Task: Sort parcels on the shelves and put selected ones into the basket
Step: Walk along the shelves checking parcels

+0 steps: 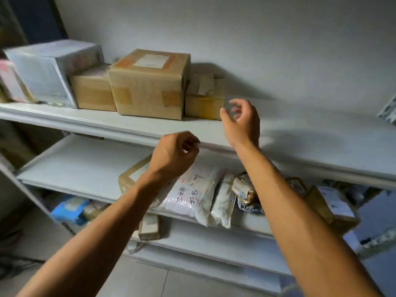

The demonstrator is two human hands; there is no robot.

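Observation:
The top shelf (pixel 310 136) carries a row of parcels: a white wrapped box (pixel 46 69), a low brown carton (pixel 92 91), a big taped carton (pixel 150 84) and a small stacked carton (pixel 204 97). My right hand (pixel 241 121) hovers just right of that small carton, fingers loosely curled, holding nothing. In front of the shelf's edge, lower down, my left hand (pixel 174 154) is raised with curled fingers and nothing in it. The middle shelf (pixel 70 166) holds white padded bags (pixel 192 194) and small packets (pixel 244 189) under my arms. No basket is in view.
More parcels lie on the lower shelves: a blue packet (pixel 68 209) at left, a small brown box (pixel 149 227) and brown cartons (pixel 327 204) at right. A grey wall (pixel 257 39) backs the shelving. The floor is tiled.

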